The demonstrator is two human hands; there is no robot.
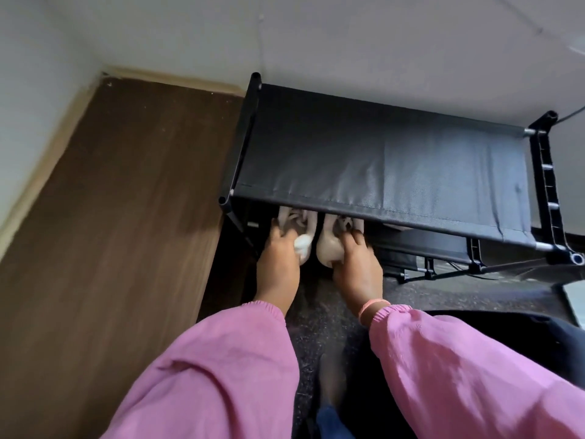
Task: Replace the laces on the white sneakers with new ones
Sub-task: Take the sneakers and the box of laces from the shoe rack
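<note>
Hands are reaching under the shoe rack (380,172): our left hand (278,251) is gripping the left sneaker (302,245), our right hand (356,258) the right sneaker (329,248). Heels are pointing toward us, toes running deeper beneath the rack's top shelf.

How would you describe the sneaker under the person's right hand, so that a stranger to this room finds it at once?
Find the black fabric shoe rack against the pale wall. Under its top shelf, at the front left, two white sneakers stick out side by side. The one meant is the right sneaker, gripped by the right hand; its rounded end looks smooth and cream, while the left sneaker is under the left hand.
</note>
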